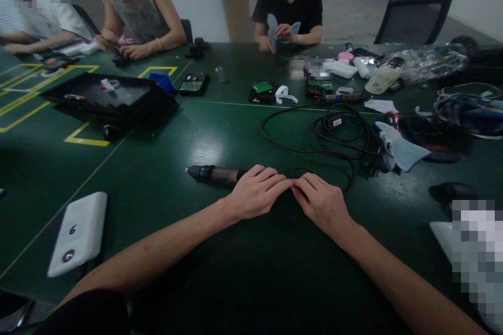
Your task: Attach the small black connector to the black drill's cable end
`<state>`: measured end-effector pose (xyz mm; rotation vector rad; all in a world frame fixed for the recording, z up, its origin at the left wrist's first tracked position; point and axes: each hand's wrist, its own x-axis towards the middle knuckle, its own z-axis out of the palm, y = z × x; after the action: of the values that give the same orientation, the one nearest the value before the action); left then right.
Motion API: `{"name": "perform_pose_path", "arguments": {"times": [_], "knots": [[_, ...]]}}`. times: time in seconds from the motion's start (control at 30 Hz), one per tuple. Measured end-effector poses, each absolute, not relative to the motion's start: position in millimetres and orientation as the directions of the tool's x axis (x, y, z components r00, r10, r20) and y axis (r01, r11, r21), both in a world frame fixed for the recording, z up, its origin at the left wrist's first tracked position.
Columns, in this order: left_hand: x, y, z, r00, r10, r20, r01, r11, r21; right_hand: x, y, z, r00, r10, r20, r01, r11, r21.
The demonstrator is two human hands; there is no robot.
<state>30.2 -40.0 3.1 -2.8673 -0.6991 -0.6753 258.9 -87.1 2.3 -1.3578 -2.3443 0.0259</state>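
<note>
An electric screwdriver (222,174) lies on the green table with its bit end toward the left. My left hand (257,191) is closed over the back end, which its fingers hide. Close against it, my right hand (320,199) has its fingers bent and pinched together where the black cord (302,169) leaves the tool. The fingertips of both hands meet there, and the exact grip on the cord is partly hidden. Behind my right hand the cord runs into a loose coil (334,136) on the table.
Beyond the hands lie hard drives (263,91), a second screwdriver (341,98), and a blue-white cloth-like piece (404,146). A black tray (113,97) stands at left, a white power bank (80,233) nearer. Plastic wrap (432,63) is piled at right. Co-workers (288,10) sit across the table.
</note>
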Motion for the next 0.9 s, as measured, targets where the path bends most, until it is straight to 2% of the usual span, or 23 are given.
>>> {"name": "perform_pose_path", "arguments": {"times": [0.3,0.67,0.9], "knots": [[29.8,-37.2,1.9,0.794,0.422,0.437,0.445,-0.894,0.054,260.3,-85.4,-1.5,-0.406,0.837,0.368,0.820,0.511,-0.259],[28.4,-36.1,2.8,0.830,0.385,0.405,0.434,-0.901,-0.033,260.8,-85.7,-1.0,-0.410,0.833,0.372,0.772,0.534,-0.344],[30.1,-38.1,4.6,0.816,0.418,0.400,0.459,-0.889,-0.008,261.0,-85.6,0.3,-0.391,0.851,0.350,0.760,0.513,-0.400]]}}
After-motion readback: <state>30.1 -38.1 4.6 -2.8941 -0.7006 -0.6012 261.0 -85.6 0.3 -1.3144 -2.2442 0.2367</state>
